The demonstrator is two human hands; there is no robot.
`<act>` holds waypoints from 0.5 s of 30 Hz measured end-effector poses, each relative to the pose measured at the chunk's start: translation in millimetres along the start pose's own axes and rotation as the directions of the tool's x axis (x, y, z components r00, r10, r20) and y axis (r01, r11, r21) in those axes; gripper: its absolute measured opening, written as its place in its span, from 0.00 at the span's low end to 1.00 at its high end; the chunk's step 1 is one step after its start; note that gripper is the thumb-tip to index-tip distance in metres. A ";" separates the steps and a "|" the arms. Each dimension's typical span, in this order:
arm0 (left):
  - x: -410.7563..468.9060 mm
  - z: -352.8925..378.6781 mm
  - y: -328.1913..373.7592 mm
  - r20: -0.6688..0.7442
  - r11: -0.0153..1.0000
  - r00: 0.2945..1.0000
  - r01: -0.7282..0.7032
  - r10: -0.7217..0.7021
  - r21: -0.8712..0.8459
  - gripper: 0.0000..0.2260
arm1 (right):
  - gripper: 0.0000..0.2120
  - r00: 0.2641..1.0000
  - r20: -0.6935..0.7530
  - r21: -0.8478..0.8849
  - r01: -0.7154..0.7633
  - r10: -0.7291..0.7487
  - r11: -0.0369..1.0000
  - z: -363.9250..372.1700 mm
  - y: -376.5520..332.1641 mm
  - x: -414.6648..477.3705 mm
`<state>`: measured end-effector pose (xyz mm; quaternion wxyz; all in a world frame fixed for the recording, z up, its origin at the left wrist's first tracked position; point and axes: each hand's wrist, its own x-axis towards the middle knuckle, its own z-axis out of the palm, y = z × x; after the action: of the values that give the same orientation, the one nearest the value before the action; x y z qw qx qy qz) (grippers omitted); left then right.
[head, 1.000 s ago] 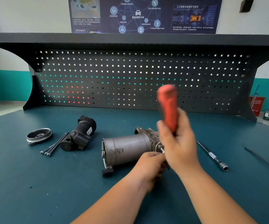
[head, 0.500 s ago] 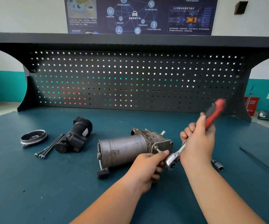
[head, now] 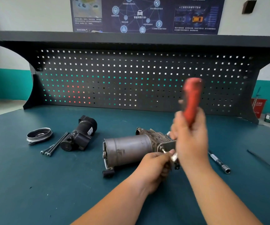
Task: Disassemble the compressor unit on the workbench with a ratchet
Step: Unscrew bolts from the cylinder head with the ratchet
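While the right hand (head: 191,140) keeps its grip closed round the red handle of the ratchet (head: 192,101), the handle stands blurred and nearly upright, pointing to twelve o'clock. The left hand (head: 155,166) pinches the tool's drive end and steadies it on a small fastener (head: 163,150) at the near end face of the compressor unit (head: 127,150).

The unit lies on its side mid-counter (head: 33,184). Its long axis runs roughly nine to three, with the grey motor can toward nine and the cast head toward three. So the work sits at about eight o'clock from the right grip, and the left hand is the nearer one. I'd say the next swing turns about that fastener, across the unit's axis.

Half a second back the handle leaned toward two o'clock; now it has swung up, and the unit hasn't shifted.

Out at nine o'clock lie a black housing (head: 80,135), long bolts (head: 54,146) and a ring (head: 39,135). An extension bar (head: 219,162) lies at three.
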<state>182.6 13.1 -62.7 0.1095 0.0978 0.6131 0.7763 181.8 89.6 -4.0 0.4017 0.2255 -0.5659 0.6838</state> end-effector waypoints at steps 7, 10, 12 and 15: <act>4.2 2.1 0.8 -0.021 0.994 1.000 0.011 -0.013 -0.109 0.24 | 0.11 0.532 -0.409 0.665 -0.382 0.741 0.642 -37.1 29.2 16.1; 1.5 0.8 -0.3 -0.021 0.997 1.000 0.011 -0.013 -0.076 0.24 | 0.08 0.776 -0.444 0.429 -0.254 0.447 0.867 -23.7 19.1 18.5; -1.3 -0.9 1.6 -0.040 0.999 0.998 0.040 -0.040 -0.003 0.24 | 0.05 0.948 -0.281 0.158 -0.107 0.149 0.982 -11.1 7.7 8.9; -2.7 -1.6 4.6 -0.026 0.999 0.999 0.029 -0.028 0.044 0.12 | 0.17 0.974 0.123 -0.258 0.214 -0.188 0.942 1.1 1.2 -13.7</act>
<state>184.5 9.7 -58.6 0.1105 0.0815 0.6327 0.7621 188.5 84.5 -14.8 0.4684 0.2582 -0.6464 0.5441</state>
